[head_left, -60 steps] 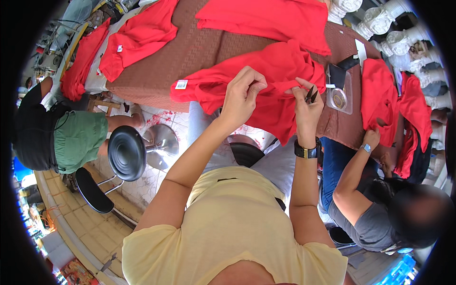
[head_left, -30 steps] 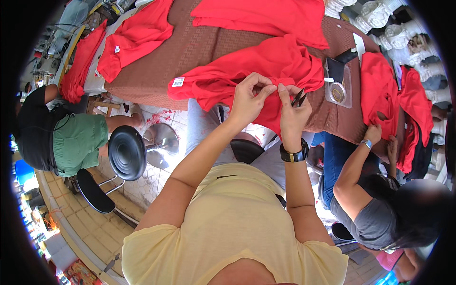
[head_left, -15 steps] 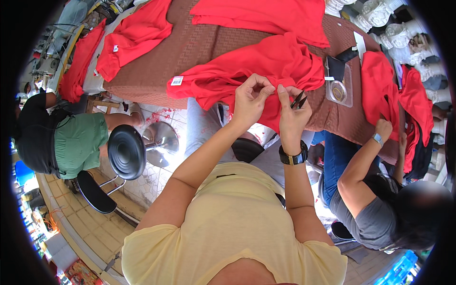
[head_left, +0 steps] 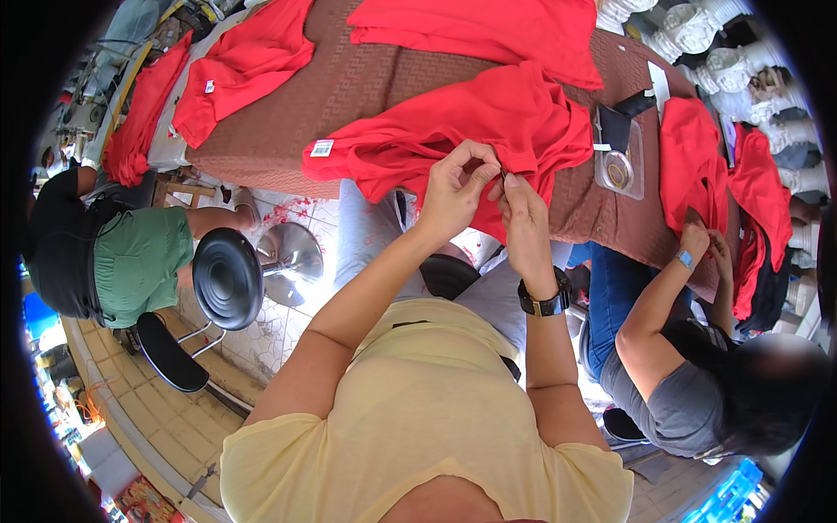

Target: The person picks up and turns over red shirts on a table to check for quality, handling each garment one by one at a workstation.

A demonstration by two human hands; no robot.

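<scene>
A red garment point(head_left: 471, 113) with a white barcode tag point(head_left: 322, 148) lies bunched at the table's near edge, its lower part hanging over. My left hand point(head_left: 455, 193) is closed, thumb and forefinger pinching a bit of its fabric. My right hand point(head_left: 527, 225) is closed around small black thread snips point(head_left: 502, 173); only their dark tip shows, right by my left thumb and the red cloth. The rest of the snips is hidden in my fingers. Whatever thread lies between the fingertips is too small to make out.
The table has a brown patterned cover point(head_left: 349, 96). A clear plastic box point(head_left: 620, 174) and a black pouch sit right of the garment; more red garments point(head_left: 235, 74) lie left and behind. At right a co-worker's hands point(head_left: 702, 240) handle red cloth. A black stool point(head_left: 228, 279) stands left.
My right hand has turned and brought the snips' tip to my left fingertips; earlier the blades pointed up and away to the right. The co-worker's hands have come together.
</scene>
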